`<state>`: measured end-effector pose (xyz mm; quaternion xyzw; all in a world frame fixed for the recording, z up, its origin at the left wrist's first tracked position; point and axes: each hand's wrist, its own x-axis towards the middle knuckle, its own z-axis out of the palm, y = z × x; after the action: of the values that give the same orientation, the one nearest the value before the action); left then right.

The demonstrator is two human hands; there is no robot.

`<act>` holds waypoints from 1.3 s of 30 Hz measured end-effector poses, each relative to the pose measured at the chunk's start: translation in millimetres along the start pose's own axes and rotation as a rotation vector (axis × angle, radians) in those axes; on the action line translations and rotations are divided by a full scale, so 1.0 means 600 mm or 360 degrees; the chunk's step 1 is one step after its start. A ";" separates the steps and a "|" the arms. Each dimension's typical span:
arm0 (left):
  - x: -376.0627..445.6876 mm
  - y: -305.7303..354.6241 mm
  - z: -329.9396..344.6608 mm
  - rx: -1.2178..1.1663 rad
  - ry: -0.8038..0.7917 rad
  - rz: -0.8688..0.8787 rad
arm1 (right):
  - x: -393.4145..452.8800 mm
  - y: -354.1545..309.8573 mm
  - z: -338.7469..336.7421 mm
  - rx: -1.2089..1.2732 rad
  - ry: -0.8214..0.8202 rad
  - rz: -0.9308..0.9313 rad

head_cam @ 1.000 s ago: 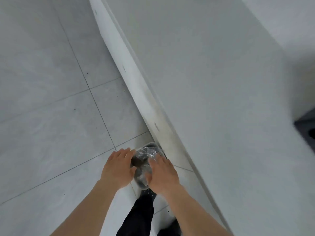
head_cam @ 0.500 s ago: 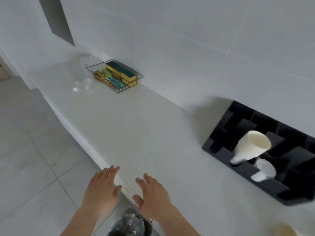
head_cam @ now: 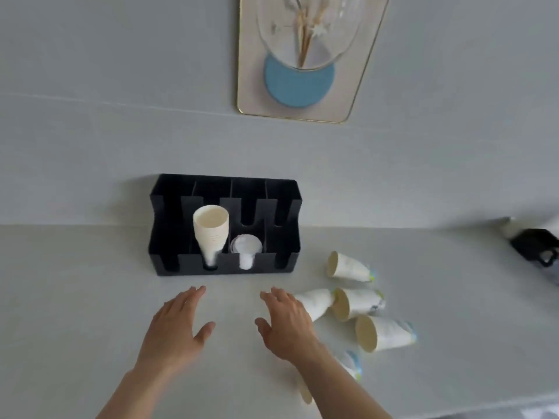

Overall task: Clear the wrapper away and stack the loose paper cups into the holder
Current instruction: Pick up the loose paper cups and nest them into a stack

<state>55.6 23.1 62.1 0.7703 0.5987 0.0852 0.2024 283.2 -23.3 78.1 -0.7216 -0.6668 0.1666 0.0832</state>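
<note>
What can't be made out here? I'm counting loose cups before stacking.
Head view only:
- Cup under the right forearm: mostly hidden by the arm.
- White cup behind the right hand: partly covered.
- Black object at the right edge: cut off, blurred.
- Holder: stack count unreadable.

The holder looks like matt black plastic. The cups are white paper, tan inside, with a slight sheen. The desk is smooth, pale and matt. The picture has a thin glossy gold-coloured rim.
</note>
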 end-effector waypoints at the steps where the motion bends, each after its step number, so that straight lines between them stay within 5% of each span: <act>1: 0.008 0.034 0.013 -0.0027 -0.0032 0.0061 | -0.011 0.034 -0.010 0.0007 0.0037 0.0065; 9: 0.012 0.271 0.192 -0.0053 -0.0357 0.0275 | -0.096 0.323 -0.025 0.0025 0.0044 0.0469; 19: -0.038 0.284 0.253 0.0271 -0.0769 0.0063 | -0.061 0.410 0.013 -0.0154 -0.0082 0.0125; 31: 0.002 0.323 0.208 -0.0163 -0.0401 0.0224 | -0.109 0.430 -0.029 -0.0258 0.0137 0.0092; 39: 0.020 0.370 0.220 -0.0156 -0.0102 0.0337 | -0.131 0.375 -0.174 0.0911 0.0898 0.0070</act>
<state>305.2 -38.0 33.6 0.8207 0.5024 0.1106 0.2488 525.6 -112.5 108.5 -0.7007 -0.5289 0.1428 0.4571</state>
